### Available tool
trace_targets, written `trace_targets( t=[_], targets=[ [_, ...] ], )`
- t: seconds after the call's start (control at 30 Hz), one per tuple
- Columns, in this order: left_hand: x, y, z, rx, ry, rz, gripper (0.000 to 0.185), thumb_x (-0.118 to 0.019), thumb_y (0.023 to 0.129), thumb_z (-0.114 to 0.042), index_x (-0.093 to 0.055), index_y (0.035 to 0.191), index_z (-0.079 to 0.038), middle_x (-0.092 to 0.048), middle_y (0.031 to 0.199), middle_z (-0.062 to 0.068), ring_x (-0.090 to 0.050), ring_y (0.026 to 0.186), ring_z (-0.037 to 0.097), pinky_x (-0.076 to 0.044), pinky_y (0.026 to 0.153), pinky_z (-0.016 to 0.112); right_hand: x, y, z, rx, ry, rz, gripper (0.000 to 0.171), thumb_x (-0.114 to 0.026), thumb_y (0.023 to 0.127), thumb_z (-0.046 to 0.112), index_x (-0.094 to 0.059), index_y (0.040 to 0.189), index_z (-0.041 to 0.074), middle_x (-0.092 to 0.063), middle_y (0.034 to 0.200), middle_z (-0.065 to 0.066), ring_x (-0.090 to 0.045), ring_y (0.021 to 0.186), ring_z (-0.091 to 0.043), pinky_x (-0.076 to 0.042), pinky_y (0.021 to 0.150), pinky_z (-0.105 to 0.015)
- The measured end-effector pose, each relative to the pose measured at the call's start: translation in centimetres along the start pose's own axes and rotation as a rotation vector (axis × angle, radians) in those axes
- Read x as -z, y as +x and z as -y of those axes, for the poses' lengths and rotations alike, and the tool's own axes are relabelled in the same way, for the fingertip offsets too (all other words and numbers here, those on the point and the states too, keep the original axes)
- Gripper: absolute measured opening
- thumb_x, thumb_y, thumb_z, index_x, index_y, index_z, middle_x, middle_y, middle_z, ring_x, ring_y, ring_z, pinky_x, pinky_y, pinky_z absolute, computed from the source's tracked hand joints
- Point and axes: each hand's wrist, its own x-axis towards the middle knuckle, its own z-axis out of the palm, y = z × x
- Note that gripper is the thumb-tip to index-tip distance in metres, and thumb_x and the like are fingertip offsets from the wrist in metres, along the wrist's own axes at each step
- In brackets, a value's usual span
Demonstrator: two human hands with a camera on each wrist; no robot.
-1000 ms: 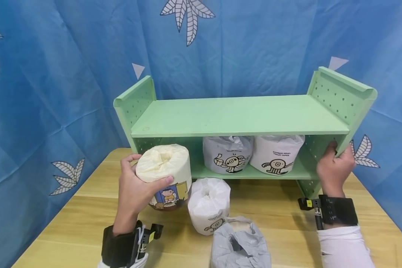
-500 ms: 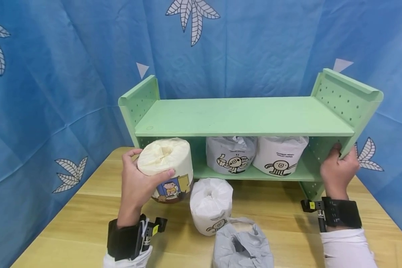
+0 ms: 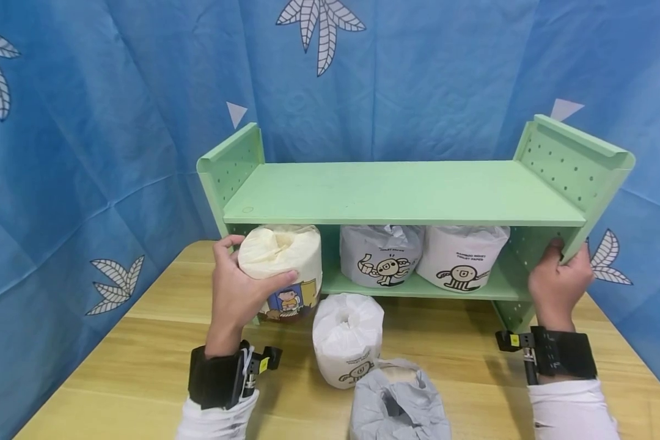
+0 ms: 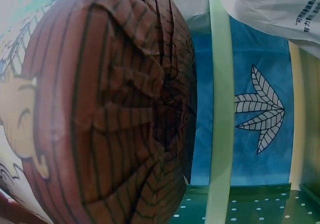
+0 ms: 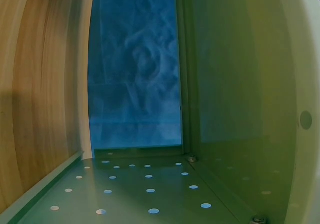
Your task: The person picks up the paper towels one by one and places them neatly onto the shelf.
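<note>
My left hand [image 3: 239, 287] grips a cream toilet paper roll [image 3: 283, 260] with a cartoon print, thumb across its front. The roll is at the left front of the green shelf's [image 3: 401, 192] lower level. Its brown striped underside [image 4: 130, 104] fills much of the left wrist view. My right hand [image 3: 561, 278] holds the front edge of the shelf's right side panel. On the lower level sit a grey toilet paper roll [image 3: 382, 256] and a white toilet paper roll [image 3: 463, 260], side by side. The right wrist view shows the perforated side panel [image 5: 130, 189], no fingers.
On the wooden table [image 3: 143, 366] before the shelf stands another white toilet paper roll [image 3: 346, 339]. Nearer stands a grey-wrapped roll [image 3: 398, 403] with torn paper on top, cut by the frame's bottom edge. A blue leaf-patterned cloth [image 3: 440, 73] hangs behind.
My left hand has moved the cream roll forward and slightly up, closer to the lower shelf's left opening. The right hand keeps its hold on the side panel. The head view has shifted slightly.
</note>
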Motion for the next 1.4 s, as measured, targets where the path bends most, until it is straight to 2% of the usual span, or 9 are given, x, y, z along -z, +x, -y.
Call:
trace_targets(
  t=[0.17, 0.23, 0.3, 0.37, 0.43, 0.63, 0.93, 1.27, 1.4],
  targets=[
    [-0.4, 0.5, 0.3, 0.002, -0.009, 0.007, 0.097, -0.094, 0.059, -0.015, -0.029, 0.131, -0.005, -0.056, 0.121, 0.018, -0.057, 0.102, 0.026, -0.051, 0.080, 0.036, -0.1, 0.0, -0.1, 0.018, 0.026, -0.005, 0.028, -0.047, 0.099, 0.015, -0.065, 0.107, -0.004, -0.058, 0.084, 0.014, -0.052, 0.075, 0.009, -0.041, 0.066, -0.014],
    [-0.6, 0.7, 0.4, -0.001, -0.008, 0.013, 0.097, -0.094, 0.059, -0.016, -0.029, 0.131, -0.005, -0.056, 0.122, 0.017, -0.057, 0.103, 0.026, -0.051, 0.080, 0.037, -0.2, 0.1, -0.2, 0.016, 0.037, -0.009, 0.022, -0.047, 0.099, 0.015, -0.067, 0.102, 0.005, -0.051, 0.080, 0.023, -0.049, 0.070, 0.007, -0.038, 0.062, -0.015],
    [-0.7, 1.0, 0.5, -0.009, -0.005, 0.017, 0.097, -0.094, 0.059, -0.017, -0.030, 0.131, -0.005, -0.057, 0.121, 0.018, -0.057, 0.103, 0.026, -0.051, 0.080, 0.038, -0.2, 0.2, -0.4, 0.014, 0.035, -0.015, 0.017, -0.048, 0.099, 0.015, -0.063, 0.093, 0.017, -0.047, 0.074, 0.024, -0.047, 0.066, 0.006, -0.035, 0.058, -0.014],
    [-0.9, 1.4, 0.7, -0.018, -0.008, 0.022, 0.096, -0.093, 0.060, -0.017, -0.030, 0.130, -0.004, -0.057, 0.120, 0.018, -0.057, 0.102, 0.027, -0.052, 0.079, 0.038, -0.2, 0.2, -0.4, 0.013, 0.031, -0.024, 0.019, -0.048, 0.098, 0.015, -0.055, 0.086, 0.028, -0.044, 0.070, 0.022, -0.043, 0.062, 0.004, -0.032, 0.055, -0.013],
    [-1.0, 1.7, 0.8, -0.023, -0.008, 0.024, 0.096, -0.093, 0.059, -0.017, -0.030, 0.130, -0.004, -0.057, 0.119, 0.018, -0.058, 0.101, 0.027, -0.052, 0.079, 0.038, -0.1, 0.2, -0.3, 0.012, 0.026, -0.031, 0.024, -0.048, 0.098, 0.013, -0.047, 0.082, 0.032, -0.041, 0.067, 0.019, -0.040, 0.060, 0.003, -0.028, 0.054, -0.012],
    [-1.6, 2.4, 1.4, -0.032, -0.030, 0.026, 0.097, -0.094, 0.059, -0.019, -0.030, 0.130, -0.006, -0.058, 0.117, 0.017, -0.059, 0.099, 0.026, -0.053, 0.078, 0.038, 0.1, -0.3, 1.5, 0.015, 0.026, -0.043, 0.027, -0.047, 0.096, 0.008, -0.043, 0.076, 0.025, -0.033, 0.063, 0.012, -0.032, 0.057, 0.000, -0.022, 0.053, -0.013],
    [-2.3, 3.2, 1.8, -0.039, -0.055, 0.015, 0.101, -0.094, 0.058, -0.021, -0.029, 0.134, -0.008, -0.053, 0.121, 0.013, -0.055, 0.103, 0.023, -0.051, 0.083, 0.038, -0.2, 0.2, -0.7, 0.015, 0.024, -0.035, 0.025, -0.048, 0.097, 0.014, -0.044, 0.078, 0.030, -0.037, 0.064, 0.012, -0.035, 0.058, -0.002, -0.025, 0.054, -0.016],
    [-2.7, 4.0, 2.0, -0.057, -0.051, -0.007, 0.111, -0.095, 0.059, -0.022, -0.024, 0.144, -0.011, -0.045, 0.131, 0.010, -0.047, 0.111, 0.022, -0.042, 0.096, 0.038, -0.1, 0.2, -0.4, 0.067, 0.048, -0.036, 0.020, -0.048, 0.097, 0.012, -0.051, 0.080, 0.024, -0.038, 0.062, 0.012, -0.034, 0.055, 0.000, -0.026, 0.053, -0.017],
    [-2.8, 4.3, 2.1, -0.066, -0.061, -0.004, 0.111, -0.094, 0.061, -0.022, -0.023, 0.146, -0.012, -0.044, 0.132, 0.012, -0.047, 0.113, 0.022, -0.042, 0.097, 0.039, -0.2, 0.2, -0.3, 0.073, 0.046, -0.038, 0.017, -0.048, 0.097, 0.013, -0.055, 0.086, 0.025, -0.038, 0.063, 0.014, -0.036, 0.057, 0.001, -0.026, 0.054, -0.018]
  ],
)
